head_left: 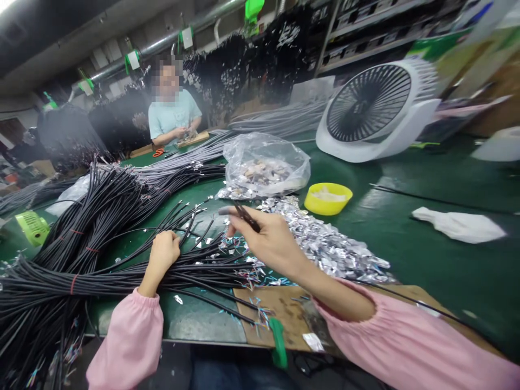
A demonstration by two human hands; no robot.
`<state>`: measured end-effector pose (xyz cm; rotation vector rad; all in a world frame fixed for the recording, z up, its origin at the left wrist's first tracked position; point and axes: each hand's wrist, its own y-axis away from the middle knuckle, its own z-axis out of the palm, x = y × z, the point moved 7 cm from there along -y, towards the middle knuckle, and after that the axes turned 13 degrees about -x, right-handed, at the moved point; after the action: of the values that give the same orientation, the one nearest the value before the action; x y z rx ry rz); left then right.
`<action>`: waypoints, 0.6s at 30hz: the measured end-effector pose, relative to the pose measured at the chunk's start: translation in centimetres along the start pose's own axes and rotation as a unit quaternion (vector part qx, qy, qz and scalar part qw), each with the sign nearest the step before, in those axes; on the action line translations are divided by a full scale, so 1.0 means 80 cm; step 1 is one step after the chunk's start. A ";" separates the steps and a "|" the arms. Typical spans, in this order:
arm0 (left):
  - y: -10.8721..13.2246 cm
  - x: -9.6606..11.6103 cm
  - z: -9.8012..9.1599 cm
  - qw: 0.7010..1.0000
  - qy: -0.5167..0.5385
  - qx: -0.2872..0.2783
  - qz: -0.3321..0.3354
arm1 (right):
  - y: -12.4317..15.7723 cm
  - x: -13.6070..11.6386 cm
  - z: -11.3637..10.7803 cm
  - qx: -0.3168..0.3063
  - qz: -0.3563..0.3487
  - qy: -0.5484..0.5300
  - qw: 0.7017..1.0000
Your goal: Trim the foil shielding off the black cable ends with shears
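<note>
My left hand (163, 252) is closed in a fist, resting on a bundle of black cables (101, 260) that lie across the green table (426, 249). My right hand (270, 238) hovers just right of it, fingers pinched on the end of a thin black cable (246, 215) that sticks up from the grip. The cables' stripped ends show coloured wires near a brown cardboard sheet (284, 314). A heap of silver foil scraps (325, 238) lies beyond my right hand.
A clear plastic bag (264, 165) of small parts, a yellow bowl (327, 197) and a white fan (377, 108) stand further back. A white cloth (459, 225) lies at right. A green-handled tool (278, 341) rests on the cardboard. Another person (173, 114) works across the table.
</note>
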<state>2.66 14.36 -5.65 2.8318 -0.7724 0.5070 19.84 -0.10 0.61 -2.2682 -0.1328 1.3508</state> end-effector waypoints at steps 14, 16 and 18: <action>0.003 0.032 -0.010 0.971 0.216 0.049 0.094 | -0.006 -0.003 0.015 -0.058 -0.050 0.133 0.988; 0.017 0.049 -0.015 0.956 0.254 0.058 0.133 | -0.006 -0.006 0.016 -0.048 -0.058 0.151 0.986; 0.032 0.064 -0.020 0.940 0.287 0.067 0.173 | -0.004 -0.007 0.025 -0.083 -0.062 0.184 0.977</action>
<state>5.02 10.19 -2.15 2.4325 -1.1271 1.4025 17.90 0.69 0.44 -2.5598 -0.2649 0.8655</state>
